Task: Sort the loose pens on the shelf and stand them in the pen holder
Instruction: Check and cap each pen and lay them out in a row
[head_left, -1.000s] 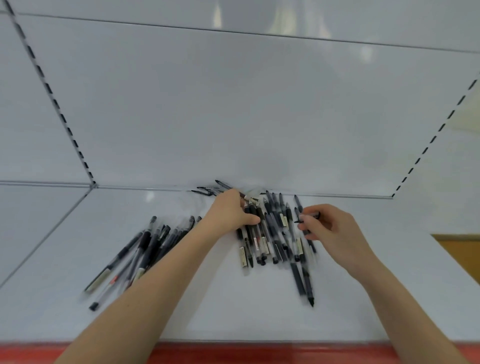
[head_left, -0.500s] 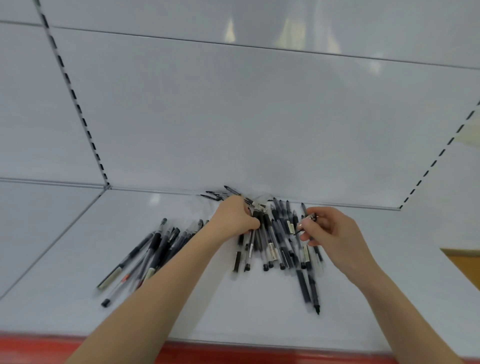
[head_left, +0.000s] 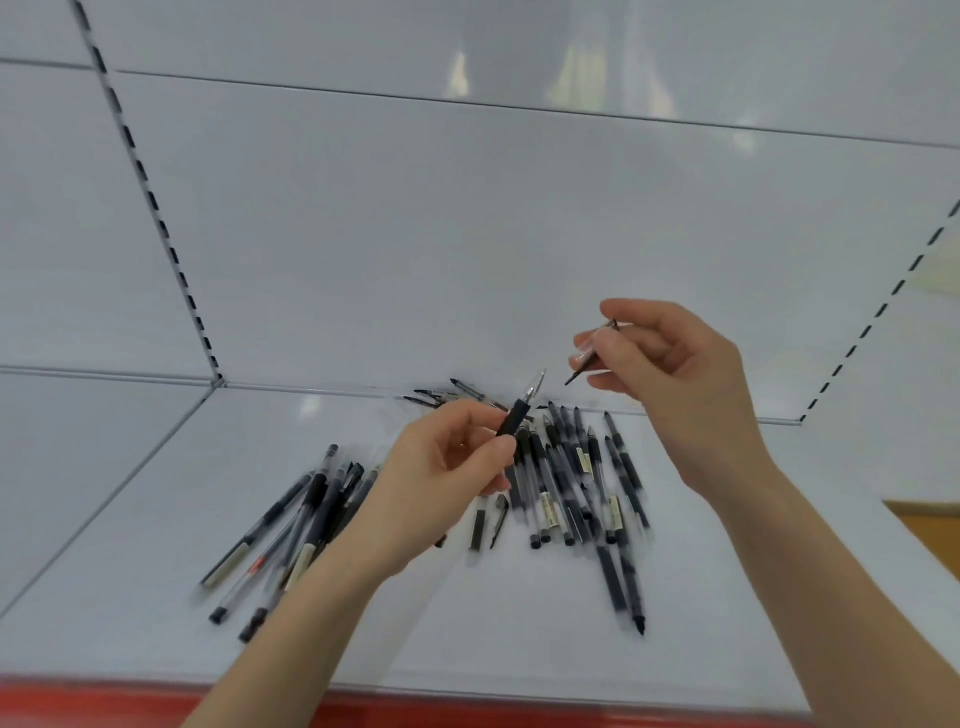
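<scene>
Several black pens lie on the white shelf (head_left: 519, 639) in two heaps: a left pile (head_left: 291, 530) and a middle pile (head_left: 576, 478). My left hand (head_left: 441, 478) is raised above them and pinches an uncapped pen (head_left: 519, 413), its clear tip pointing up and right. My right hand (head_left: 670, 374) is higher, near the back wall, and pinches a thin dark pen cap (head_left: 592, 358) between thumb and fingers. A few more pens (head_left: 447, 396) lie along the back edge. No pen holder is in view.
The shelf's white back wall (head_left: 467, 249) has slotted uprights at left (head_left: 156, 208) and right (head_left: 883, 306). A red strip (head_left: 467, 706) runs along the shelf's front edge. An orange surface (head_left: 930, 525) shows at far right.
Both hands have risen off the middle pile. The left hand now holds a pen lifted from it, and the right hand has carried its small dark piece up and to the right.
</scene>
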